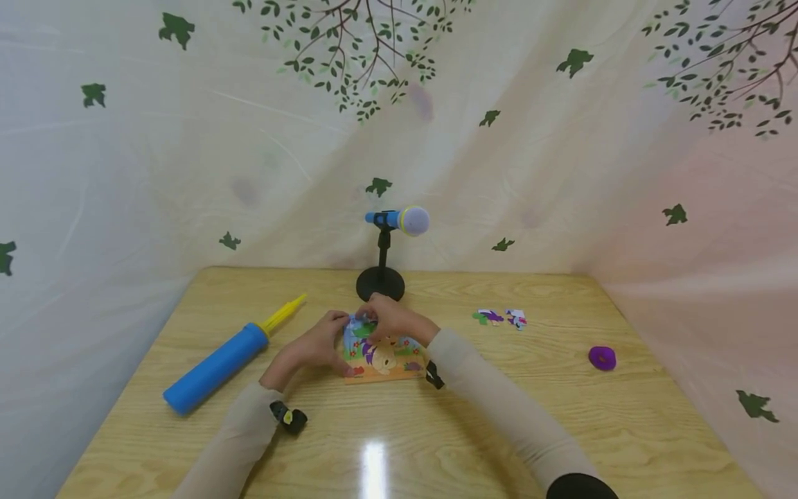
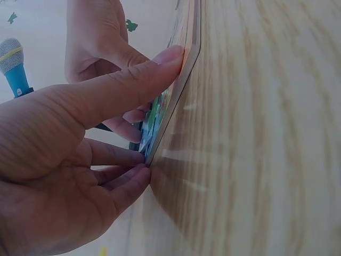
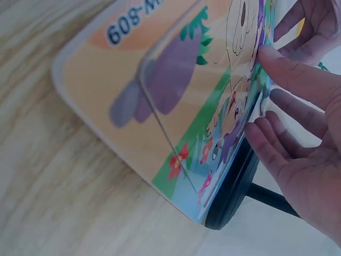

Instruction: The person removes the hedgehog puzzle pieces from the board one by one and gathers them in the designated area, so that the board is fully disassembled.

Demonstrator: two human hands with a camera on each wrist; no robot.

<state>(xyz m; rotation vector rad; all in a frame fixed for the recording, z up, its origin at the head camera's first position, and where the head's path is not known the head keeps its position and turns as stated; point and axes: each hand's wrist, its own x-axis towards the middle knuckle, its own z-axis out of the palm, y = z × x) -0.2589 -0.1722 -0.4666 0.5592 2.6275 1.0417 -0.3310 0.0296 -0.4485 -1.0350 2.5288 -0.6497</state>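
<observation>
A picture puzzle board [image 1: 386,369] lies on the table, printed with a cartoon figure, flowers and an orange border. My left hand [image 1: 319,344] holds its left side, the thumb on the near-left part and the fingertips at the far-left corner. In the left wrist view, that thumb [image 2: 154,66] presses on the board's face near the edge. My right hand [image 1: 395,320] reaches over the far edge, with curled fingers and thumb around a green-and-blue puzzle piece [image 1: 364,328] at the far-left corner. The right fingers [image 3: 266,141] partly hide this piece.
A toy microphone [image 1: 399,220] on a black stand [image 1: 380,283] stands just behind the board. To the left lies a blue pump [image 1: 215,371] with a yellow nozzle. Loose puzzle pieces [image 1: 516,319] and a purple ring-like object [image 1: 602,358] lie to the right.
</observation>
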